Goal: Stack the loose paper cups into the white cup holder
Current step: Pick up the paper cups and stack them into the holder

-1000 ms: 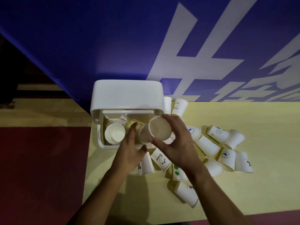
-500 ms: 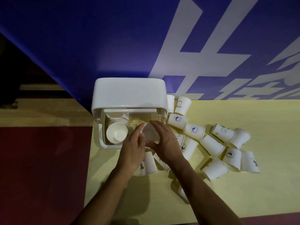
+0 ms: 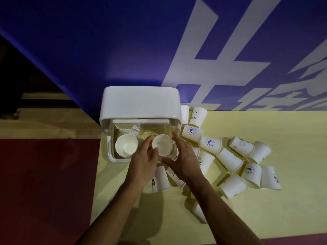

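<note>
The left hand (image 3: 144, 163) pinches the near-left rim of a paper cup (image 3: 162, 145) and the right hand (image 3: 184, 162) wraps round its right side. Together they hold it mouth-up in the right half of the white cup holder (image 3: 139, 103). This looks like the placing step. Next would be letting go, then a reach among the loose cups (image 3: 210, 144).

The holder has the held cup and one upright cup (image 3: 126, 146) beside it (further rims behind, too dim to count). About fifteen cups lie on the yellow table (image 3: 283, 209), some half hidden by the arms.
</note>
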Tool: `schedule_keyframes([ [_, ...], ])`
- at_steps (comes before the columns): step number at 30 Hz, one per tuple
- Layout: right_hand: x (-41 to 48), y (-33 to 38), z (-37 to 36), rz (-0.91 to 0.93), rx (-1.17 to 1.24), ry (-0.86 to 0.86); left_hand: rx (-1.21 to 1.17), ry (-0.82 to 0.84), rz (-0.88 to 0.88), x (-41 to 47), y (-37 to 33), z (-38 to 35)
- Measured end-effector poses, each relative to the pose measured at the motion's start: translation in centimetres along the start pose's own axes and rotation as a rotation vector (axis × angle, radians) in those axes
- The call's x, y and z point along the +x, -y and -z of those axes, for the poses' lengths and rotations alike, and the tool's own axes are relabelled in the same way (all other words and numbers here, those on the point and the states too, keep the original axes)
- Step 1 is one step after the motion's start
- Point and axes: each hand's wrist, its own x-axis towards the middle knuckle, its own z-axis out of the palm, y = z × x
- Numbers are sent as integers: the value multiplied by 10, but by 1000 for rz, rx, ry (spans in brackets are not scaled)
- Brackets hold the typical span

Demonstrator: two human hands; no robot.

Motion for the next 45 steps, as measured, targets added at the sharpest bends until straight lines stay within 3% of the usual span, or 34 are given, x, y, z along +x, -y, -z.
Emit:
schedule_keyframes([
  [5,-6,-10,-4,-23,-16,20,-40,87,72,-1,8,-7],
  [16,20,-11,-22,-38,-108,-5,13,38,23,16,-1,-15],
  [23,56,0,-34,-156,107,-37,-52,-47,68,51,-20,-21],
  [30,74,7,-41,-214,158,-48,-101,-83,127,69,-25,-28],
  [39,-11,-1,9,-151,146,-25,-122,-40,156,-13,-24,-24],
  [42,-36,-25,49,-225,143,-116,-80,38,33,-39,-30,-27],
  [45,-63,-58,97,-283,141,-227,124,116,-235,-40,-65,-50],
])
